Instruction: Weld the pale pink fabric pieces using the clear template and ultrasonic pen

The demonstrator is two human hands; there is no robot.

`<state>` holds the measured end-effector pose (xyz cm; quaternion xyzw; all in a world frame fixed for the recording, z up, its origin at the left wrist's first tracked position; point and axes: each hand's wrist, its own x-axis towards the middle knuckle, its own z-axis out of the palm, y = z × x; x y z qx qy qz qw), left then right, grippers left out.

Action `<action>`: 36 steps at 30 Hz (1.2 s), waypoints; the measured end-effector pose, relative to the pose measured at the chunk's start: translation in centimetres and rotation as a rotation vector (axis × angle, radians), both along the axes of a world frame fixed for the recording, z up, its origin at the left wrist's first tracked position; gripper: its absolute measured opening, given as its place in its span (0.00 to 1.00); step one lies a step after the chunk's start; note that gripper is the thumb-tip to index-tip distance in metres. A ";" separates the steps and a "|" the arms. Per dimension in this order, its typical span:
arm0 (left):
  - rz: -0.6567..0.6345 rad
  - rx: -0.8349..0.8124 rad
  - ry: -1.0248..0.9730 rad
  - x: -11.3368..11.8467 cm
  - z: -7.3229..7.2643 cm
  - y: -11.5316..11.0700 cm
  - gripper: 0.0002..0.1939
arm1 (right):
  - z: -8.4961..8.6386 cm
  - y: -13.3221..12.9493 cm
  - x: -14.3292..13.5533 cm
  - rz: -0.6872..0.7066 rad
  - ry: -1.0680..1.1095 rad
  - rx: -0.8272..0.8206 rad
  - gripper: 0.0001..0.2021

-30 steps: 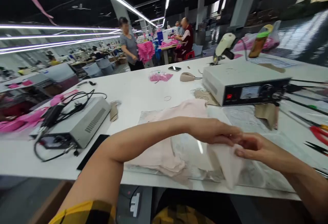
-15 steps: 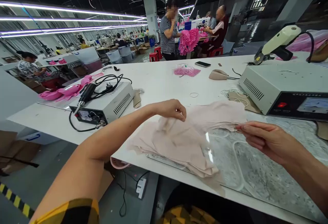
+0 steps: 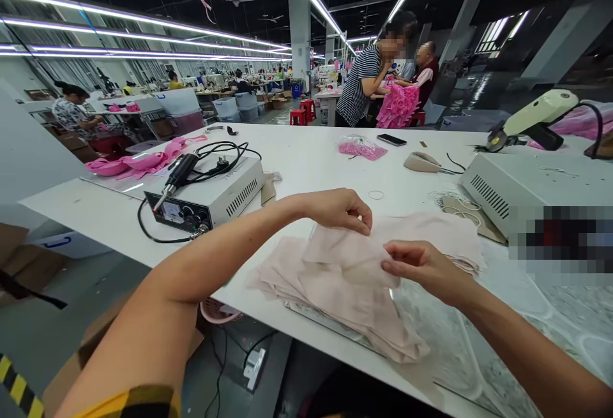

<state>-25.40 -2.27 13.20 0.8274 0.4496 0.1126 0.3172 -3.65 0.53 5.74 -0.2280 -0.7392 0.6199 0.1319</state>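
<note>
A thin pale-pink fabric piece [image 3: 340,253] hangs over the near fabric pile, stretched between my two hands. My left hand [image 3: 341,209] pinches its upper edge, thumb and fingertips together. At its right edge, my right hand [image 3: 424,270] closes thumb against fingers on the cloth. Beneath lies a loose, rumpled fabric pile [image 3: 354,313] of the same colour, its corner draped toward the table's front edge. Behind my right hand is a second fabric stack [image 3: 440,230], with its layered edges showing at the right.
A grey machine box [image 3: 230,191] with a corded handpiece stands left on the white table [image 3: 316,156]; a larger box [image 3: 541,175] stands right. A phone [image 3: 391,140], a bag of pink bits [image 3: 361,148] and a cutter [image 3: 531,121] lie behind. Co-workers are beyond.
My right hand has left the back stack's edge and moved left to the fabric piece at my left hand. The view has shifted slightly. A co-worker in stripes now leans forward.
</note>
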 end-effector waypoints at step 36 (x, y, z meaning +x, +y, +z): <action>0.207 0.331 0.337 6.0 -12.3 7.4 0.07 | -8.2 11.2 11.6 -0.525 -0.294 1.101 0.11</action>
